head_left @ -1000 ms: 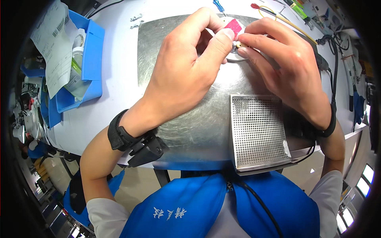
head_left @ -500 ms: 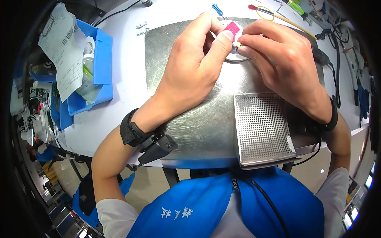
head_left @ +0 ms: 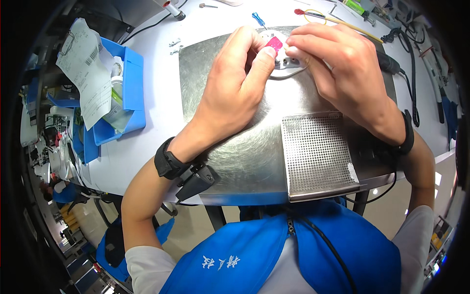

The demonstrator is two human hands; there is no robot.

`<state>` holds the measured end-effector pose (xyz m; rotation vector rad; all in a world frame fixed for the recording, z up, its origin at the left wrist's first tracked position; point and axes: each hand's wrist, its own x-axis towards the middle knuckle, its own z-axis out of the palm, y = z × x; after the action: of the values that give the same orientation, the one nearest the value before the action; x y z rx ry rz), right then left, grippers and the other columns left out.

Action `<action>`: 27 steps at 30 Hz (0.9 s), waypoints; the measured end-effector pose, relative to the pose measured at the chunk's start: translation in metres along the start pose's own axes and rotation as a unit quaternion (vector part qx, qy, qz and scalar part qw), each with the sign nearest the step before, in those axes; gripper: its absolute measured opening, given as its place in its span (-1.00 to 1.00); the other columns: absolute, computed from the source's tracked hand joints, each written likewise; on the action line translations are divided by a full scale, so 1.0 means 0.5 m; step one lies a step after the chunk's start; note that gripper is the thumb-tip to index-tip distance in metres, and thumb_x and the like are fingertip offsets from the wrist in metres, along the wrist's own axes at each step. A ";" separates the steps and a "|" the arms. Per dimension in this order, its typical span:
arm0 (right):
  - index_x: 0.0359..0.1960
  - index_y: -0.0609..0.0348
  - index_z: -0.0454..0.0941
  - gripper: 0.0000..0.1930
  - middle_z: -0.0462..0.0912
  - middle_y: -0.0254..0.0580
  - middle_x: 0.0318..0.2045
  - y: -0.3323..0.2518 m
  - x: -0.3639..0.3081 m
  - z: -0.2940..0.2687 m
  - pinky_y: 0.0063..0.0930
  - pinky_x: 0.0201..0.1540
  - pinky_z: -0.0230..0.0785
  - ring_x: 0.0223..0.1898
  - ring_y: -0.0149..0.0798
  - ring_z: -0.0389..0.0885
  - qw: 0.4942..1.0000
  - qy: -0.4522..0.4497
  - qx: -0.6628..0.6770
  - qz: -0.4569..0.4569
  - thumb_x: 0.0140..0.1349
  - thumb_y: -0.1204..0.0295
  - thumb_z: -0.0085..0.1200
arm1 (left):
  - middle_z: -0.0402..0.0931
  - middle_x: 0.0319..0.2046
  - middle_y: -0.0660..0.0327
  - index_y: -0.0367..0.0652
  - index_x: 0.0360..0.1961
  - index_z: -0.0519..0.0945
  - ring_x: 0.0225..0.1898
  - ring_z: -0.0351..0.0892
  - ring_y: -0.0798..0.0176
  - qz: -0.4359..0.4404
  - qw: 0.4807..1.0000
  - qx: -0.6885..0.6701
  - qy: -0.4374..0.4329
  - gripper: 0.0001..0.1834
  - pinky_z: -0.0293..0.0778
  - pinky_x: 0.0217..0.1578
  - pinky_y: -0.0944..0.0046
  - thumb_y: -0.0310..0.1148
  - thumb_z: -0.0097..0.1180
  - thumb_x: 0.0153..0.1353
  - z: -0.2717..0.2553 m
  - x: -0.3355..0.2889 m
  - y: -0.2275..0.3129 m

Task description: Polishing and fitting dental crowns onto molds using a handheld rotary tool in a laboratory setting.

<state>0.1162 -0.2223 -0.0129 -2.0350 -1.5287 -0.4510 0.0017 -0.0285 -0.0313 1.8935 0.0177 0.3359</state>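
Left hand (head_left: 236, 81) pinches a pink piece (head_left: 275, 44) over a white base (head_left: 288, 72) — probably best kept steady; right hand (head_left: 345, 68) — grip unclear.

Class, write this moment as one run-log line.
left hand: thumb at pink piece | right hand: fingertips at white disc | blue-handled tool: beyond disc

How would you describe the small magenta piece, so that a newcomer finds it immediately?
Start at the metal plate on the white table. Near its far edge, between the left hand and right hand, is a pale rounded base. The magenta piece shows beside the left thumb tip, its vivid colour unlike the pale base.
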 end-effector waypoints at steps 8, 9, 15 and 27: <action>-0.10 0.36 0.78 -0.82 0.81 -0.03 -0.13 0.046 0.013 -0.006 -0.27 0.05 0.62 -0.10 -0.02 0.79 0.988 -0.022 0.140 0.062 0.36 0.50 0.34 | 0.52 -0.30 0.14 -0.33 -0.17 0.59 -0.32 0.52 0.29 0.075 0.996 0.054 0.009 -0.82 0.48 -0.22 0.23 -0.39 0.18 0.51 -0.002 0.052 -0.005; -0.07 0.39 0.77 -0.81 0.82 -0.03 -0.08 0.051 0.011 -0.006 -0.31 0.08 0.62 -0.07 -0.04 0.80 0.982 -0.036 0.160 0.095 0.36 0.52 0.35 | 0.52 -0.30 0.14 -0.33 -0.18 0.60 -0.31 0.53 0.29 0.097 0.993 0.070 0.008 -0.82 0.48 -0.22 0.23 -0.39 0.18 0.50 -0.003 0.060 -0.009; -0.07 0.36 0.79 -0.82 0.82 -0.05 -0.07 0.053 0.006 0.005 -0.34 0.00 0.63 -0.13 -0.11 0.79 0.993 -0.006 0.115 0.039 0.39 0.50 0.34 | 0.44 -0.14 0.15 -0.30 -0.25 0.66 -0.33 0.50 0.33 0.132 0.974 0.174 0.064 -0.85 0.50 -0.25 0.28 -0.43 0.35 0.34 -0.010 0.047 -0.016; -0.07 0.33 0.81 -0.80 0.80 -0.15 -0.07 0.045 0.020 0.020 -0.48 -0.20 0.61 -0.23 -0.28 0.75 0.986 -0.007 0.148 0.078 0.39 0.45 0.39 | 0.48 -0.23 0.17 -0.29 -0.28 0.64 -0.33 0.54 0.31 0.102 0.972 0.202 0.059 -0.84 0.52 -0.24 0.28 -0.40 0.34 0.34 -0.001 0.051 -0.011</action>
<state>0.1402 -0.2130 -0.0203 -1.9072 -1.3407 -0.1392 0.0268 -0.0216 -0.0304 2.2831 -0.0310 0.6218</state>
